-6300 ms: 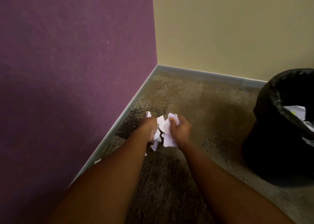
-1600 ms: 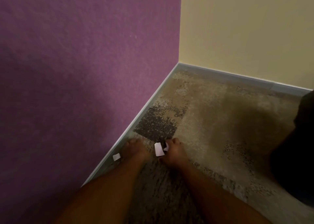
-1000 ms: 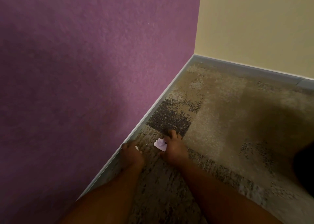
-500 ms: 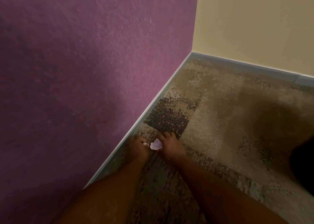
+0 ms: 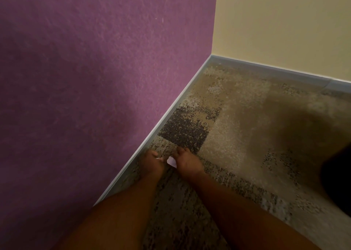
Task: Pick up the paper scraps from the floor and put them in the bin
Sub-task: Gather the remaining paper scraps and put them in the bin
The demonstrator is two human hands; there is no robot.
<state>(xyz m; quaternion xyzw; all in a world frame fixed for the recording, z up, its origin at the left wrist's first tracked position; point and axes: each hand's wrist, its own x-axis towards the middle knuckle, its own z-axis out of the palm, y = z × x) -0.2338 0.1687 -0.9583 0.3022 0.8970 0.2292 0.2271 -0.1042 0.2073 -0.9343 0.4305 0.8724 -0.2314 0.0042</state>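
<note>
Reaching down from the near edge on two bare forearms, with the left hand (image 5: 152, 162) near the baseboard (image 5: 133, 157) and the right hand (image 5: 187, 162) just right of it. Pinching a sliver of white paper (image 5: 159, 158) at the left fingertips; gripping a larger white scrap (image 5: 171, 161) under curled right fingers. Could still be hiding more bits beneath either palm; cannot tell. Likely to slip free on the lift, being so thin and so lightly pinched, and to drop back onto the speckled carpet (image 5: 237, 136), where pale flecks would mask it. Farther right, showing only a dark edge of the bin (image 5: 338, 177), well apart from the hands. Risking a spill along that carry, or a miss at a rim not in view. Beyond, just purple wall (image 5: 95, 79) and cream wall (image 5: 284, 22).
</note>
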